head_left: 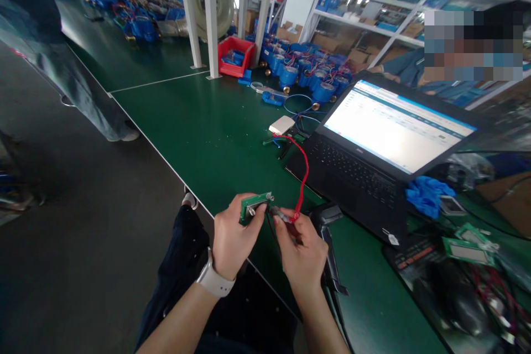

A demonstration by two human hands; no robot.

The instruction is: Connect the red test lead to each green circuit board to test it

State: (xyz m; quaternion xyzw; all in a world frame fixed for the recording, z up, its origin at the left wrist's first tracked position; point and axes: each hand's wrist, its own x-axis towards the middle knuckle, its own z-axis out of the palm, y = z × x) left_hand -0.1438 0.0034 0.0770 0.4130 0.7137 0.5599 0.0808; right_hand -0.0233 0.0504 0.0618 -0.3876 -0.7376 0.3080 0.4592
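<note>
My left hand (pixel 231 238), with a white watch on its wrist, grips a small green circuit board (pixel 256 199) between thumb and fingers, tilted above the table's front edge. Close to the board's right end, my right hand (pixel 306 248) pinches a greyish, wrapped cable end (pixel 282 213). From it a twisted red cable (pixel 306 171) loops up to a small white box (pixel 282 125) on the green table (pixel 191 127). The cable end is close to the board; whether they touch, I cannot tell. A black handheld device, perhaps a scanner (pixel 331 254), lies just right of my right hand.
An open laptop (pixel 357 163) stands to the right, with a mouse (pixel 458 298) and more circuit boards (pixel 468 250) beside it. Behind are blue round-bodied units (pixel 290 74) with wires and a red bin (pixel 235 58). Another person sits beyond the laptop; someone's legs (pixel 78 77) are at left.
</note>
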